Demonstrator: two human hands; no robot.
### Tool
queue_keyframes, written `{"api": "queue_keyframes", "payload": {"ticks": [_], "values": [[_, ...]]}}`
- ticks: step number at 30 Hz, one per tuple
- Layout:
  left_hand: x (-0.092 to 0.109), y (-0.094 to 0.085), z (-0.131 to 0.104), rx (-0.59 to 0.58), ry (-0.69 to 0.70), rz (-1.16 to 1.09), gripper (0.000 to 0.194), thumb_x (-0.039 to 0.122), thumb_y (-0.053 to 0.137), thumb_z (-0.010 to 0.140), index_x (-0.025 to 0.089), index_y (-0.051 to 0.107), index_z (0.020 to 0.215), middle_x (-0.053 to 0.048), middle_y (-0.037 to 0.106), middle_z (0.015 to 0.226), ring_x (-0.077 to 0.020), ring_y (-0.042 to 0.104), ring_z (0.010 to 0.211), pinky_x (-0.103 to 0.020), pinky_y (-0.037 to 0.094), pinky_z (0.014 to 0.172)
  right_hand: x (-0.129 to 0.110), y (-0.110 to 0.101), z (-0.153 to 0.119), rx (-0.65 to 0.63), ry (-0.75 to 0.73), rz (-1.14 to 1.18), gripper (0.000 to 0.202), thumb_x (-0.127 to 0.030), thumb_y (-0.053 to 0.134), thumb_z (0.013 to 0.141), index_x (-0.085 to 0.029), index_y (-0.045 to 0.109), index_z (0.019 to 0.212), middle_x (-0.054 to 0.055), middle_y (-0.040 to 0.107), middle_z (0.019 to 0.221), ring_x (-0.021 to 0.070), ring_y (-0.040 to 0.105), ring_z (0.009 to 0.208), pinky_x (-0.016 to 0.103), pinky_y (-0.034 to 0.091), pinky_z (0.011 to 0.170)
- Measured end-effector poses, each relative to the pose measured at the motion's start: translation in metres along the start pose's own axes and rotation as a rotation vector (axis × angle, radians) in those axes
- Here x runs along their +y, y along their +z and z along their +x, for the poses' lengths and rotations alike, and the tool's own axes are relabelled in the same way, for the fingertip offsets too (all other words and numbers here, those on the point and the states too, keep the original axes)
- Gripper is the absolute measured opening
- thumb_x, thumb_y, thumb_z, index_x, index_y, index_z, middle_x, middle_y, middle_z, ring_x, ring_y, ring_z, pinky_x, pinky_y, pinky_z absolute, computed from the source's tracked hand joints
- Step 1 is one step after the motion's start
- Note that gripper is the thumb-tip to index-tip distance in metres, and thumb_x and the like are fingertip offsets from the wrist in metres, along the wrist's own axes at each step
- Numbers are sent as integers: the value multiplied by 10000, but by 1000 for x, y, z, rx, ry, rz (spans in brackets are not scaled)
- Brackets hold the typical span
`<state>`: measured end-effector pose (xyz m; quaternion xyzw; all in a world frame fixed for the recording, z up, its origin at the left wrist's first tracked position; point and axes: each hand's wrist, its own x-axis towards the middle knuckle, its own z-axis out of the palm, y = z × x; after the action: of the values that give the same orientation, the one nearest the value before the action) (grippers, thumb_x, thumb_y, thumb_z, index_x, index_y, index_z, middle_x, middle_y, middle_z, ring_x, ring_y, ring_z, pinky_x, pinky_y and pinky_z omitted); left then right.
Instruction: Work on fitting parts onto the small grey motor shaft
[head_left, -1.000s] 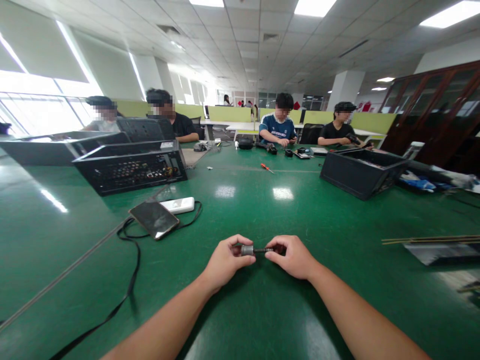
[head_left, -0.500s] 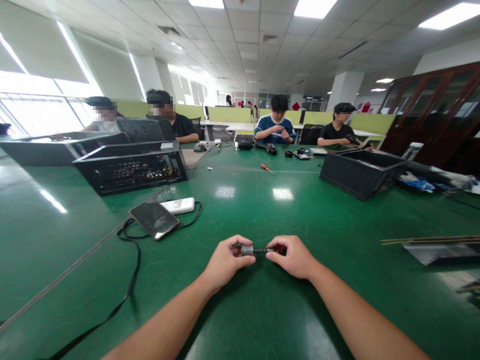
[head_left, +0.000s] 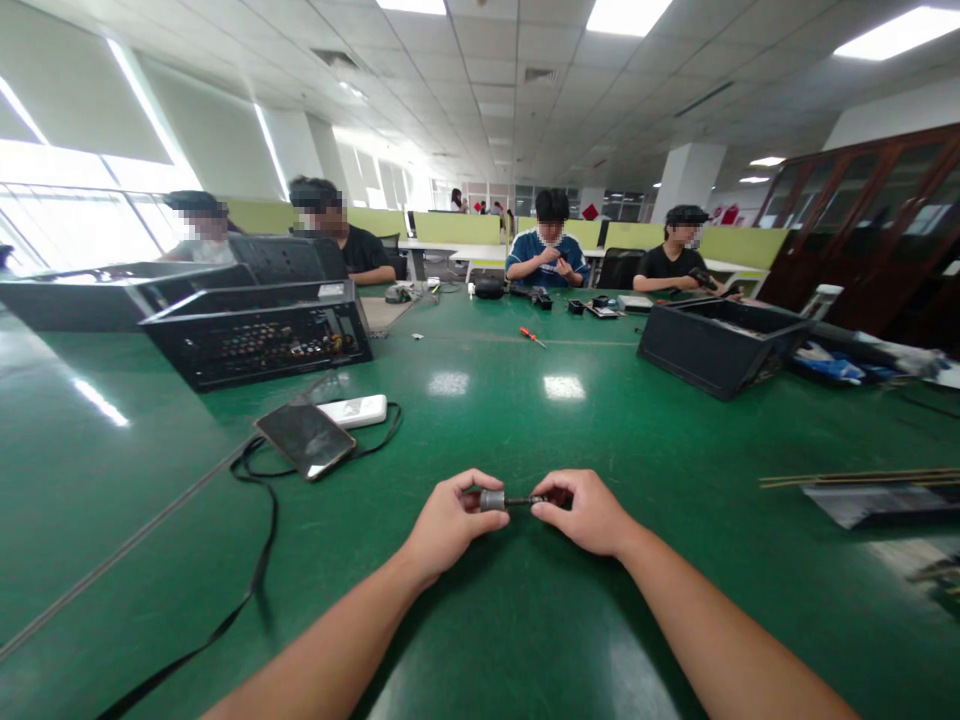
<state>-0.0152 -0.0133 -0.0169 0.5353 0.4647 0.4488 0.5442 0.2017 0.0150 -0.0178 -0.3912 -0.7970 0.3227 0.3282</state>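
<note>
Between thumb and fingers, my left hand (head_left: 448, 525) grips a small grey metal cylinder (head_left: 492, 500) over the green table (head_left: 525, 620). A thin dark shaft (head_left: 519, 501) runs from the cylinder's right end to the fingertips of my right hand (head_left: 589, 512). My right hand is closed round a dark reddish part (head_left: 559, 496) at the shaft's other end; most of that part is hidden by the fingers. Both hands are close together, near the middle front of the table.
A phone (head_left: 306, 438), a white device (head_left: 356, 411) and a black strap (head_left: 259, 580) lie to the left. Farther back are a screwdriver (head_left: 531, 336) and dark metal cases (head_left: 259, 340). A metal tray (head_left: 862, 503) is at right. Several people sit beyond.
The whole view has shifted very slightly. Both hands keep their hold on the cylinder and the shaft's end. The person in blue across the table has moved their hands a little.
</note>
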Motion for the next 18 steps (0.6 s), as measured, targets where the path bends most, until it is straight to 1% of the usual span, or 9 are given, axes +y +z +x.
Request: {"api": "queue_keyframes", "payload": {"ticks": [5,11,18], "values": [[2,0,0,-2,-11,-11,370,132,787,600,142,587,911,-22,659,789,-135,600,696,-248,441,668,3,-1,0,-4,6,-4,141,-258,641,775,-166,716,851,20,667,702,136,571,621,236,434,601],[4,0,-1,13,-17,-19,379,147,802,585,147,590,899,-13,652,768,-136,595,677,-241,435,646,2,-2,0,-14,17,-5,146,-262,634,778,-167,713,856,23,669,709,139,573,623,236,435,595],[2,-1,-1,11,-10,4,368,153,789,612,148,594,924,-14,651,788,-131,592,688,-235,428,654,3,-4,1,-9,12,-7,146,-266,642,772,-162,714,846,24,667,701,139,574,620,236,437,597]]}}
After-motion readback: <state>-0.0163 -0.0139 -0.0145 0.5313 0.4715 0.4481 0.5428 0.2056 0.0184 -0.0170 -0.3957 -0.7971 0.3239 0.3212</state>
